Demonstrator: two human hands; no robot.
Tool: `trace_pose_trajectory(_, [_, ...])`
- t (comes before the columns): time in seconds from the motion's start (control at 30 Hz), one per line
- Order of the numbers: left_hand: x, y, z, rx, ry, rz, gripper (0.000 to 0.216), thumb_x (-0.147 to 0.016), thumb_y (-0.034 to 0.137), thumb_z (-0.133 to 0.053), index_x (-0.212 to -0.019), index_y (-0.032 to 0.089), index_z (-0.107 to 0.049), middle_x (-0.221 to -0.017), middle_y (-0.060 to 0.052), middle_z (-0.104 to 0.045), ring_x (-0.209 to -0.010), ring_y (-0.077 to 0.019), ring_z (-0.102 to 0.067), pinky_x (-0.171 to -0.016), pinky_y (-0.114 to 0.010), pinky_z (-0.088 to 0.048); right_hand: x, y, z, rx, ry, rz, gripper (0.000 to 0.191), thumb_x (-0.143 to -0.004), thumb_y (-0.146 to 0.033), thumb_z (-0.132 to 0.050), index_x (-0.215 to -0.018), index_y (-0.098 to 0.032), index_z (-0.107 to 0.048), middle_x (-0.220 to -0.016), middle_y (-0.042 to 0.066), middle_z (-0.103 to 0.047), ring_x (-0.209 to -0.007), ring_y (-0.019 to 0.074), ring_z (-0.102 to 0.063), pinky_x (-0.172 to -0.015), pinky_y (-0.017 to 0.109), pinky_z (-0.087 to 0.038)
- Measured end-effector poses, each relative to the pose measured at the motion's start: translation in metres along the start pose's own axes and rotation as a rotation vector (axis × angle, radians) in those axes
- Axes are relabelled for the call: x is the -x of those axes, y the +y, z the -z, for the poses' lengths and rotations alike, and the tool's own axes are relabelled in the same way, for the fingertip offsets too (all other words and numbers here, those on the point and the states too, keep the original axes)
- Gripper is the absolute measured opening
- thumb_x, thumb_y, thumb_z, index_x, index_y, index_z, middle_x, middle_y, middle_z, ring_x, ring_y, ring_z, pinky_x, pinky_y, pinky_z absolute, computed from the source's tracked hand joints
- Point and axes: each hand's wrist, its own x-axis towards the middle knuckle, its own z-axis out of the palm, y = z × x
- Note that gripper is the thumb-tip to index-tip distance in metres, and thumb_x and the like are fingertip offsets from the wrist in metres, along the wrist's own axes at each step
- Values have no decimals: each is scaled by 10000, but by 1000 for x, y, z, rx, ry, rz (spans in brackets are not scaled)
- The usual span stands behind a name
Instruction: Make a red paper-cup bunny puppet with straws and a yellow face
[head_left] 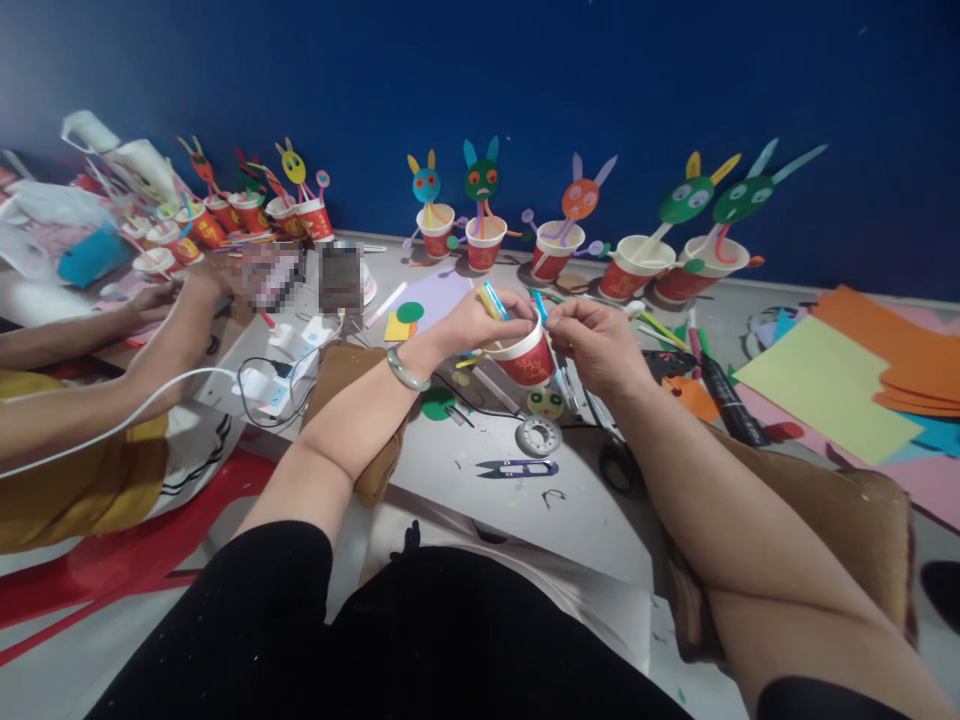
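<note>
A red and white paper cup is gripped at its rim by my left hand, just above the table. Yellow and blue strips stick up beside the left fingers. My right hand is at the cup's right side, its fingers pinched by a short blue strip at the rim; the exact hold is partly hidden. Below the cup lie a round green face cutout, a roll of white tape and purple thread snips.
Finished cup figures with eared paper heads line the blue wall. Coloured paper sheets and a black marker lie at right. A power strip with cables is at left, near another person's arm.
</note>
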Motion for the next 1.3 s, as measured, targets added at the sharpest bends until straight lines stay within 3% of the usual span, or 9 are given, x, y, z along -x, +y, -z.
trace_pose_trajectory(0.17, [0, 0, 0, -10, 16, -2, 310, -774, 457, -965, -827, 193, -811, -980, -58, -841, -946, -182, -743, -911, -349, -565, 0, 2, -1, -25, 9, 19, 396, -716, -449, -991, -701, -248, -651, -623, -43, -514, -546, 99, -368, -522, 285, -327])
trace_pose_trajectory(0.47, [0, 2, 6, 7, 33, -10, 392, -769, 520, -976, -810, 182, -781, -911, -43, -804, -861, -159, -693, -815, -319, -536, -1, 5, 2, -75, -14, 6, 590, -638, -675, -1082, -722, -245, -686, -585, -45, -531, -523, 98, -412, -487, 277, -323])
trace_pose_trajectory(0.9, [1, -1, 2, 41, 48, 33, 448, -730, 553, -1011, -850, 172, -809, -860, -19, -765, -791, -128, -626, -749, -297, -490, 0, 2, -1, -129, 9, -52, 579, -579, -596, -1102, -712, -235, -669, -608, -50, -531, -547, 91, -436, -511, 267, -328])
trace_pose_trajectory(1.3, [0, -4, 0, 5, 39, -1, 316, -801, 453, -972, -870, 180, -829, -978, -61, -845, -938, -170, -747, -908, -332, -565, 1, 0, -3, -117, 44, -68, 421, -588, -441, -1023, -645, -231, -662, -592, -50, -520, -545, 85, -422, -511, 256, -307])
